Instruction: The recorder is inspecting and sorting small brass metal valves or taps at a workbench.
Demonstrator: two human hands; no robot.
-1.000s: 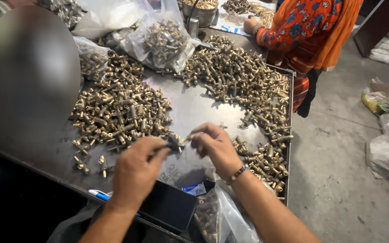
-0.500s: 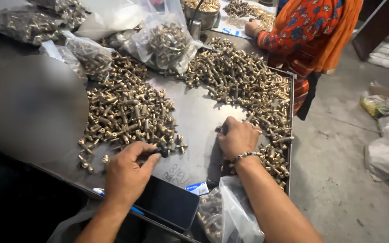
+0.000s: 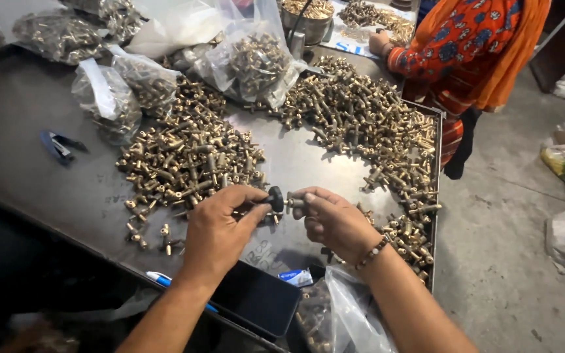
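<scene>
In front of me is a dark metal table (image 3: 27, 124) with a raised rim on its right edge; directly on it lie two big heaps of small brass fittings – one heap (image 3: 188, 160) just beyond my fingers, the other heap (image 3: 367, 124) curving along the right rim; at the far side rest clear plastic bags (image 3: 250, 62) filled with the same fittings; a blue clip (image 3: 57, 145) lies alone to the left; on the near edge I see a black phone (image 3: 256, 299), a blue pen (image 3: 161, 280) and one more open bag (image 3: 335, 317).
</scene>
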